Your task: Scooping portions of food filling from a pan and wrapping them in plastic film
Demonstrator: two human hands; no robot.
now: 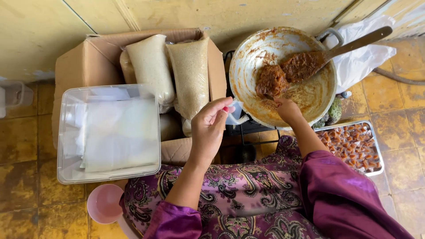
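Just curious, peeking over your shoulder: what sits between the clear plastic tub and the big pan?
In the head view, an open cardboard box of bagged grain lies between the tub and pan.

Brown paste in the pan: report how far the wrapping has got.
Done: the metal tray holds many wrapped pieces. In hand: the left hand holds a small clear wrapper; the right hand reaches into the pan. Left: a lump of brown paste by the spatula.

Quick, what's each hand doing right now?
Left hand: closed on a small clear plastic wrapper.
Right hand: at the brown paste; grip cannot be told.
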